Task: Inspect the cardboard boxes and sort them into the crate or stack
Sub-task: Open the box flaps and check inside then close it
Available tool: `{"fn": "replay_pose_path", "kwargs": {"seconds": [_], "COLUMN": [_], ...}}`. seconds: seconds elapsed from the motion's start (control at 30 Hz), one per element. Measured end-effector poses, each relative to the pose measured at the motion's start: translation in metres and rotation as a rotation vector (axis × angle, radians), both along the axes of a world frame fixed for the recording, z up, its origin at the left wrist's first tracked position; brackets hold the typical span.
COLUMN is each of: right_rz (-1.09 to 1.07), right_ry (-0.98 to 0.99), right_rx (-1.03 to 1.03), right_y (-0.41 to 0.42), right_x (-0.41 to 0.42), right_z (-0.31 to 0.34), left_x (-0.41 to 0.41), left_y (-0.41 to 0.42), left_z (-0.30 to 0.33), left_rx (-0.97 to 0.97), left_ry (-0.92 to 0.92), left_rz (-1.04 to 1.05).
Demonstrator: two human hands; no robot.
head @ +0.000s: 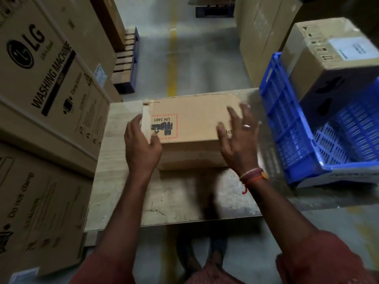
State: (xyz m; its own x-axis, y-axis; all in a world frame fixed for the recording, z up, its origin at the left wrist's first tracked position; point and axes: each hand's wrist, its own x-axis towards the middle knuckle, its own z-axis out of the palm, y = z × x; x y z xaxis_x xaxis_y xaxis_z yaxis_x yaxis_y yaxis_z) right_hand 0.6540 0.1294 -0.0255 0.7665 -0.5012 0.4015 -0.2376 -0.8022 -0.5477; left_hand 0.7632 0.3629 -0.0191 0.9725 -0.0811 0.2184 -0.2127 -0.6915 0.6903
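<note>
Warehouse cartons [51, 83] tower at the left of a wooden table [127, 197]. On it lies a flat box [194, 124] with a UN 3481 label, stacked on another box [190, 159]. Left hand [142, 144] touches its left end, fingers relaxed; right hand [240, 136] hovers spread by its right end, blurred. At right, a blue crate [287, 130] holds a taped box [328, 56].
</note>
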Motion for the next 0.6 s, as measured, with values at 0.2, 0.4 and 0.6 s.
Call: {"fn": "replay_pose_path", "kwargs": {"seconds": [0.2, 0.4, 0.6], "right_rz": [0.299, 0.287, 0.213], "right_ry": [0.418, 0.413, 0.536], "right_rx": [-0.305, -0.223, -0.284], "right_y": [0.026, 0.02, -0.011], "right_x": [0.034, 0.041, 0.054], "right_z": [0.013, 0.019, 0.019], "left_x": [-0.003, 0.005, 0.03], "left_y": [-0.044, -0.045, -0.053], "left_z": [0.013, 0.016, 0.029], "left_rx": [0.42, 0.459, 0.558], "left_ry": [-0.086, -0.143, -0.226], "left_rz": [-0.436, -0.395, -0.36]}}
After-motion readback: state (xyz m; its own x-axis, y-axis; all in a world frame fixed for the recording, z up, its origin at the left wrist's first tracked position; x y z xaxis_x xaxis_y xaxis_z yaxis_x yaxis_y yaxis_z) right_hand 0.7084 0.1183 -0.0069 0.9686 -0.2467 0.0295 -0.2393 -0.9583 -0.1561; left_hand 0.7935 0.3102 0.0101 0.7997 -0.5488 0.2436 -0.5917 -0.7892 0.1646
